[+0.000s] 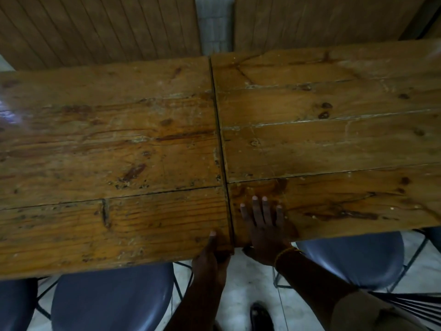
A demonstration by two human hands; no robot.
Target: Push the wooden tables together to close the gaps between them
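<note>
Two worn wooden tables stand side by side, the left table and the right table. Only a thin dark seam runs between their tops, and the right top's near edge sits slightly farther back than the left one's. My left hand grips the near right corner of the left table, thumb on top and fingers under the edge. My right hand lies flat on the near left corner of the right table, fingers spread, with a gold bangle at the wrist.
Dark blue round stools with thin metal legs stand under the near edges. Brown panelled bench backs line the far side, with a pale wall strip between them. A black shoe rests on the light tiled floor.
</note>
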